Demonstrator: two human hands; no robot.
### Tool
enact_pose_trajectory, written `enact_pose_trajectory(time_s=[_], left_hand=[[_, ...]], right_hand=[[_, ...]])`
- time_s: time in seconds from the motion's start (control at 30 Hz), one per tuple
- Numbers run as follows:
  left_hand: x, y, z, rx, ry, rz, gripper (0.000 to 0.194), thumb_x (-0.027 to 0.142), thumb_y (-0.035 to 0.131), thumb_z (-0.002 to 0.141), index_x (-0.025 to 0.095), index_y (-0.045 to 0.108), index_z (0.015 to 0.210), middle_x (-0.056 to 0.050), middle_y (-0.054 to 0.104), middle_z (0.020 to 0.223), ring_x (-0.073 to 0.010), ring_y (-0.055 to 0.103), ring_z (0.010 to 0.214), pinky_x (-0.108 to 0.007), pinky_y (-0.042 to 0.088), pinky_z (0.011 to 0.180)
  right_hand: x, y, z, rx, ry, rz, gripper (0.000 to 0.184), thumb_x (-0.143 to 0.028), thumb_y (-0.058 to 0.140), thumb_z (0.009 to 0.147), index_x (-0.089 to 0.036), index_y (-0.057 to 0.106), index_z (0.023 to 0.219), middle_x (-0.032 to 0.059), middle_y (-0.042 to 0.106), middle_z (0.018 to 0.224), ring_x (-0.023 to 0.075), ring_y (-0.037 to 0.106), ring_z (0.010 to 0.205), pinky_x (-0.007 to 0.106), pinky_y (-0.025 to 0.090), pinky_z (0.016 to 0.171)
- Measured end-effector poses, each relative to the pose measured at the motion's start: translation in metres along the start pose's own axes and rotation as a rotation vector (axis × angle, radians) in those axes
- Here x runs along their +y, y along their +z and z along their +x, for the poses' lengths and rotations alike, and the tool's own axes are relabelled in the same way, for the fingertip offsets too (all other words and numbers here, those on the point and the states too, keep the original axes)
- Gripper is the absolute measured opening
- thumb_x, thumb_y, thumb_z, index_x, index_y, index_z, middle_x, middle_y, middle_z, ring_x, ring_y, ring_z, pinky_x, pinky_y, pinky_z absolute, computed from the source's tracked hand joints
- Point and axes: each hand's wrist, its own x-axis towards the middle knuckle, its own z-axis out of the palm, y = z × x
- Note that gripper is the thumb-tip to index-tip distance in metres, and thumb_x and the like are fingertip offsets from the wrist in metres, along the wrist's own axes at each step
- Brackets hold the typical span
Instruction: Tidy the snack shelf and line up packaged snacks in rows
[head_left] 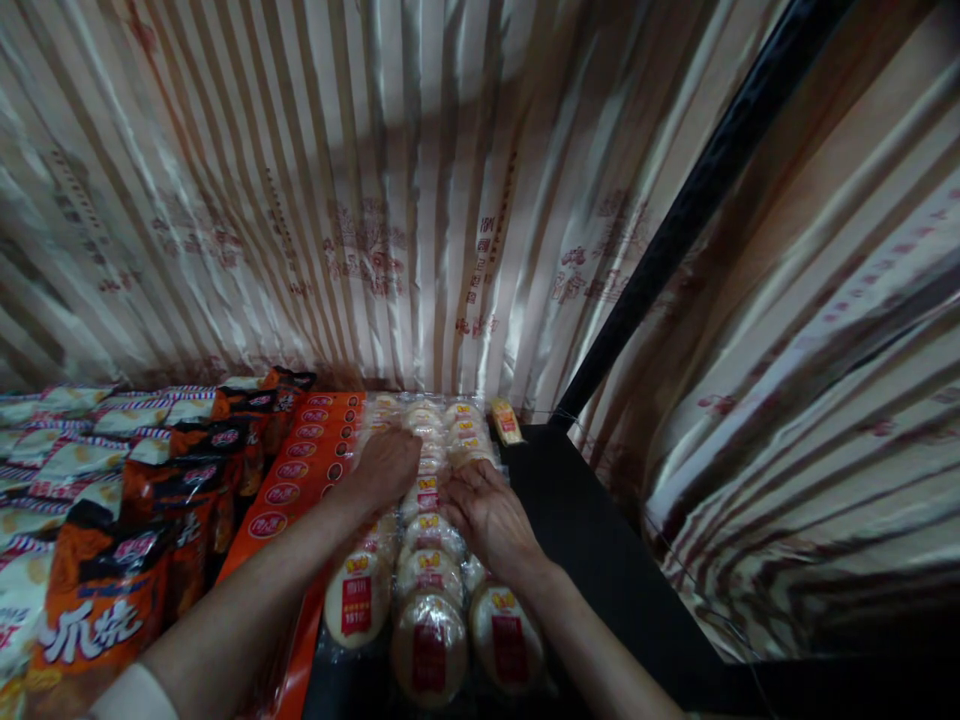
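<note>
Rows of round pale cakes in clear wrappers with red and yellow labels (430, 640) lie on a dark shelf (600, 540). My left hand (384, 465) rests palm down on the left row, fingers curled over a packet. My right hand (487, 510) lies on the right row, fingers bent and pressed against the packets near the middle. Both hands touch the cakes about halfway back on the shelf. What the fingertips grip is hidden.
Orange flat boxes (300, 470) lie left of the cakes. Orange and black snack bags (150, 520) and white bags (37, 460) fill the far left. A striped shiny curtain (375, 200) hangs behind. A black pole (697, 190) slants up at right.
</note>
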Motion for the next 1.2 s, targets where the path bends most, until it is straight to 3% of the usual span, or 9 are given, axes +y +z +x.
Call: enact_pose_trajectory(time_s=[0.2, 0.4, 0.7, 0.83, 0.97, 1.2], left_hand=[[0.001, -0.002, -0.002, -0.004, -0.007, 0.002, 0.023, 0.011, 0.042, 0.083, 0.014, 0.064, 0.087, -0.01, 0.068, 0.09, -0.0204, 0.061, 0.091, -0.03, 0.044, 0.081], [0.002, -0.002, -0.003, 0.001, -0.006, 0.007, 0.023, 0.011, 0.042, 0.084, 0.014, 0.064, 0.088, -0.011, 0.067, 0.091, -0.0209, 0.061, 0.091, -0.031, 0.045, 0.082], [-0.003, 0.009, -0.004, 0.047, -0.003, -0.01, 0.02, 0.014, 0.042, 0.087, 0.014, 0.062, 0.09, -0.01, 0.065, 0.094, -0.0216, 0.059, 0.094, -0.031, 0.044, 0.082], [0.0, 0.006, -0.014, 0.077, -0.027, -0.07, 0.019, 0.016, 0.042, 0.088, 0.016, 0.062, 0.09, -0.008, 0.064, 0.096, -0.0197, 0.057, 0.096, -0.028, 0.044, 0.08], [0.002, 0.008, -0.032, 0.019, -0.01, -0.146, 0.02, 0.018, 0.043, 0.089, 0.018, 0.063, 0.089, -0.005, 0.064, 0.095, -0.0183, 0.059, 0.093, -0.027, 0.044, 0.079], [0.007, 0.019, -0.054, -0.011, -0.022, -0.061, 0.024, 0.017, 0.04, 0.09, 0.017, 0.06, 0.104, -0.008, 0.06, 0.106, -0.021, 0.058, 0.097, -0.031, 0.046, 0.079]], right_hand=[[0.002, -0.002, 0.0, -0.023, 0.044, -0.065, 0.021, -0.026, 0.062, 0.083, -0.019, 0.065, 0.103, 0.0087, 0.065, 0.101, 0.0268, 0.051, 0.099, 0.04, 0.042, 0.089], [0.005, -0.001, 0.001, -0.017, 0.043, 0.008, 0.004, -0.019, 0.064, 0.081, -0.02, 0.066, 0.084, 0.006, 0.064, 0.094, 0.0233, 0.052, 0.094, 0.036, 0.043, 0.088], [0.004, 0.008, 0.0, 0.097, 0.037, 0.065, 0.008, -0.014, 0.061, 0.081, -0.02, 0.065, 0.076, 0.0044, 0.062, 0.087, 0.0215, 0.05, 0.089, 0.033, 0.045, 0.081], [0.005, 0.012, -0.001, 0.131, 0.034, 0.058, 0.009, -0.012, 0.062, 0.079, -0.019, 0.065, 0.076, 0.0043, 0.061, 0.086, 0.021, 0.05, 0.088, 0.032, 0.045, 0.079], [0.006, 0.013, -0.002, 0.121, 0.049, 0.053, 0.008, -0.012, 0.063, 0.079, -0.019, 0.065, 0.076, 0.0044, 0.061, 0.085, 0.0206, 0.05, 0.086, 0.031, 0.046, 0.077], [0.008, 0.016, -0.004, 0.112, 0.07, 0.065, 0.008, -0.014, 0.06, 0.082, -0.02, 0.065, 0.078, 0.0053, 0.06, 0.087, 0.02, 0.052, 0.087, 0.031, 0.046, 0.079]])
